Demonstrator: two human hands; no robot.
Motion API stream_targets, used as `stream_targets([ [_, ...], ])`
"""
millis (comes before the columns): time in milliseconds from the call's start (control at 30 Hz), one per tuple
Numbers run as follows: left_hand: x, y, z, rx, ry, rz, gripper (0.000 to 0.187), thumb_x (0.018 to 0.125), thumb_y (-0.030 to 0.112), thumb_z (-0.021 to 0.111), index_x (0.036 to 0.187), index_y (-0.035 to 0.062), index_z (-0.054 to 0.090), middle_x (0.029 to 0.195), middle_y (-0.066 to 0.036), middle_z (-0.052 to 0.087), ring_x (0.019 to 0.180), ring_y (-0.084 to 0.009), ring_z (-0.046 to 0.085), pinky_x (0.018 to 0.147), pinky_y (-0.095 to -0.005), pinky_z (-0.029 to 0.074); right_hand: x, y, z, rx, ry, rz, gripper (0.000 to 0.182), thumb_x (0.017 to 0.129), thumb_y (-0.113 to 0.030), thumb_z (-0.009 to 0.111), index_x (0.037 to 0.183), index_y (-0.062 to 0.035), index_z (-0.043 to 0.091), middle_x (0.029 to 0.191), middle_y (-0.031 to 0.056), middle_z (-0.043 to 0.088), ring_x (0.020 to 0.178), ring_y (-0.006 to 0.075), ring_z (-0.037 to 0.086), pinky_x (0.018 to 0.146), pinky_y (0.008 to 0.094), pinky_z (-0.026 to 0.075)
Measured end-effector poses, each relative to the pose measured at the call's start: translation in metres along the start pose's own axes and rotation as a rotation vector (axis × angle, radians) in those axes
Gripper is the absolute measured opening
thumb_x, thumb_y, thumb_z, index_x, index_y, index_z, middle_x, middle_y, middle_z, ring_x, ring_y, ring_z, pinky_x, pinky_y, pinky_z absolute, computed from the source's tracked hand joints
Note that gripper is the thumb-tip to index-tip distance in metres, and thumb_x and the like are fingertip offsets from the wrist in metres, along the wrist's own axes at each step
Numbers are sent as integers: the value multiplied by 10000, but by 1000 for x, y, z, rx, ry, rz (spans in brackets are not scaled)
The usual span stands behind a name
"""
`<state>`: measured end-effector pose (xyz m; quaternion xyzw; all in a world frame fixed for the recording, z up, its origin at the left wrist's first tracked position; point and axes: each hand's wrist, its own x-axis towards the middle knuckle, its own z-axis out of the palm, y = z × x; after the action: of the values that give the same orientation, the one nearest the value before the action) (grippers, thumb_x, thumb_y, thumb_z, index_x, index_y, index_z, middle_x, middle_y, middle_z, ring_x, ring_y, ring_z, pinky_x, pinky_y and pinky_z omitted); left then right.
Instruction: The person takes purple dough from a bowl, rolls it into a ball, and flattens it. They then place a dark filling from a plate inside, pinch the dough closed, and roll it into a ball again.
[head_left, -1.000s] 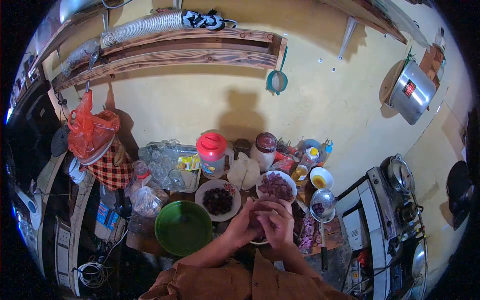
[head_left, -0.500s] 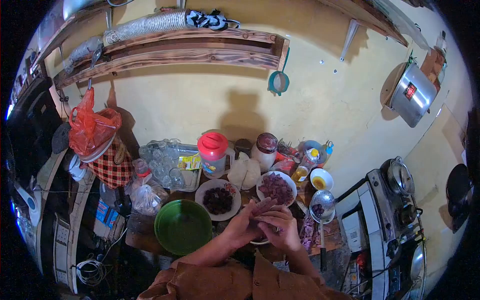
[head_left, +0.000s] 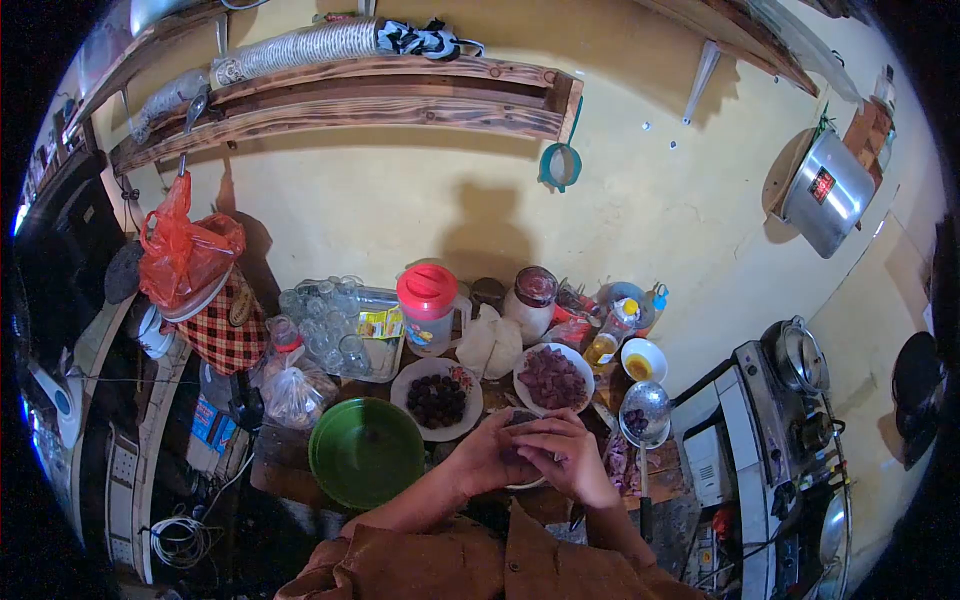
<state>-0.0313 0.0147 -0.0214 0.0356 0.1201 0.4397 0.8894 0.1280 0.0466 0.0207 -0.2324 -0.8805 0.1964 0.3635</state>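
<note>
My left hand (head_left: 487,458) and my right hand (head_left: 572,452) are pressed together at the table's front, palms facing and fingers curled. Whatever lies between them is mostly hidden; only a dark purplish patch shows near the fingertips. Under them, the rim of a pale dish (head_left: 527,485) peeks out. Just beyond my right hand stands a white plate of purple chunks (head_left: 552,378). To the left of my hands is a flowered plate (head_left: 402,408) with several small dark balls (head_left: 437,400). A metal skimmer (head_left: 645,412) with dark pieces in its bowl lies to the right.
A green basin (head_left: 366,452) sits at the left front. Behind are a tray of glasses (head_left: 325,320), a red-lidded pitcher (head_left: 428,305), a jar (head_left: 532,300) and an oil bottle (head_left: 612,335). Purple peelings (head_left: 622,465) lie near the skimmer; a stove (head_left: 775,420) stands at right.
The fingers of my left hand, stretched forward before, are now bent in, and my two hands have closed together more. The things on the table stay where they were.
</note>
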Motion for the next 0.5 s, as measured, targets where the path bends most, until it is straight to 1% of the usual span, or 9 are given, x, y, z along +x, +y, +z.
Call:
stream_targets([
  [67,0,0,1,-1,57,14,495,970,402,314,1228,3,455,1112,-124,562,943,-241,567,925,-464,432,2,-7,-1,25,12,29,283,640,-149,759,914,-172,693,961,8,646,932,256,581,830,398,454],
  [133,2,2,-5,-275,-302,-57,507,970,404,321,1236,-7,455,1106,-123,570,904,-234,578,918,-450,433,1,-8,-1,49,26,59,266,648,-147,758,905,-165,696,959,10,651,917,249,590,825,391,455],
  [167,3,1,-7,-274,-302,-58,507,970,404,321,1236,-7,455,1106,-123,570,904,-234,578,918,-450,433,-1,-5,0,-11,4,16,254,664,-139,750,911,-160,695,965,16,655,911,254,593,821,388,455],
  [233,4,-1,-8,-119,-135,1,487,969,401,336,1237,17,470,1104,-115,577,869,-225,586,908,-432,440,-4,-2,1,-71,-17,-24,242,681,-131,742,918,-155,694,971,22,658,905,258,596,817,385,456],
  [333,5,-1,-10,-55,-115,5,484,968,412,347,1235,31,480,1118,-94,575,914,-210,578,911,-415,442,-4,-3,1,-69,-23,-44,238,713,-109,719,948,-127,685,1003,37,660,911,264,604,821,384,455],
  [367,6,-3,-10,-53,-114,5,484,968,412,347,1235,31,480,1118,-94,575,914,-210,578,911,-415,442,-3,-4,1,27,-14,32,260,718,-101,712,976,-108,676,1027,48,656,928,270,604,836,386,451],
  [400,8,-6,-9,29,-7,65,475,964,416,366,1230,42,486,1118,-83,575,938,-201,570,903,-403,447,-3,-6,-1,122,-4,107,283,724,-92,705,1005,-89,667,1050,59,652,945,275,603,852,388,447],
  [433,10,-9,-8,110,101,126,466,960,420,385,1225,52,492,1119,-71,575,963,-192,562,895,-391,453,-1,-8,-3,122,-4,106,283,724,-92,705,1005,-89,667,1050,59,652,945,275,603,852,388,447],
  [500,7,-11,-1,140,122,159,410,966,379,402,1184,49,508,1097,-75,570,938,-184,559,870,-365,461,0,-13,-6,159,94,153,316,737,-64,689,1050,-58,649,1063,83,652,973,268,602,888,382,435],
])
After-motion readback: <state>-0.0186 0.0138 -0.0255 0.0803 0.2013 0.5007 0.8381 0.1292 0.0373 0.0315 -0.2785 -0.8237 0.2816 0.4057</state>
